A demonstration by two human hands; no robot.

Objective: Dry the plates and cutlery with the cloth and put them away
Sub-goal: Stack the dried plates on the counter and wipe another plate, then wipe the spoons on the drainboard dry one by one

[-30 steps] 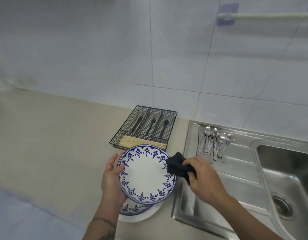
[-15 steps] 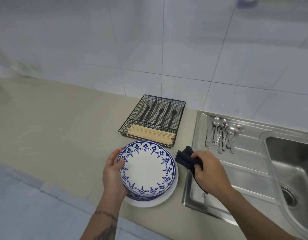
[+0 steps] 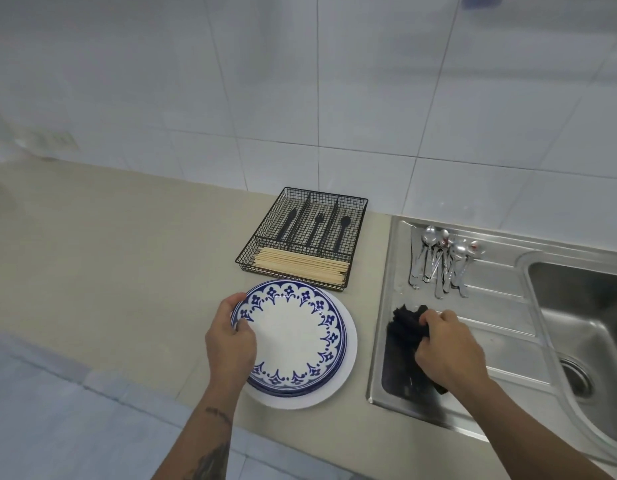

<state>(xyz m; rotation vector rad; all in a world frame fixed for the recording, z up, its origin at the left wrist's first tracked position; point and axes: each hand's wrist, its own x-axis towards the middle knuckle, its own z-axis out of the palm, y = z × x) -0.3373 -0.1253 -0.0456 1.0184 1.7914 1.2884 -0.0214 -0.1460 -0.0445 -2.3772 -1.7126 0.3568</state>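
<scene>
On the beige counter (image 3: 120,244), just in front of you, your left hand (image 3: 231,341) grips the left rim of the blue-patterned plate (image 3: 289,337), thumb lying on the patterned border and fingers curled under the edge. That plate sits on top of a small stack: more blue rims show beneath it on the right side, and a plain white plate (image 3: 348,344) lies at the bottom, its rim showing all round the right and near sides.

Your right hand (image 3: 449,351) is over the steel draining board (image 3: 501,306) of the sink, well to the right of the plates and apart from them. It is clenched around the dark cloth (image 3: 404,327); the bunched fabric sticks out to the left of your knuckles and a bit shows below your wrist. Whether the cloth touches the steel you cannot tell, though its dark reflection lies on the board below it.

Beyond that hand, at the far end of the draining board, a bundle of silver spoons (image 3: 438,261) lies with bowls toward the wall. The sink basin (image 3: 584,327) is to their right.

Just beyond the plate stack stands a black wire cutlery tray (image 3: 359,209). Its three rear compartments hold a black knife (image 3: 288,223), a black fork (image 3: 315,226) and a black spoon (image 3: 342,230), one each; the front compartment holds wooden chopsticks (image 3: 300,266) laid crosswise.
</scene>
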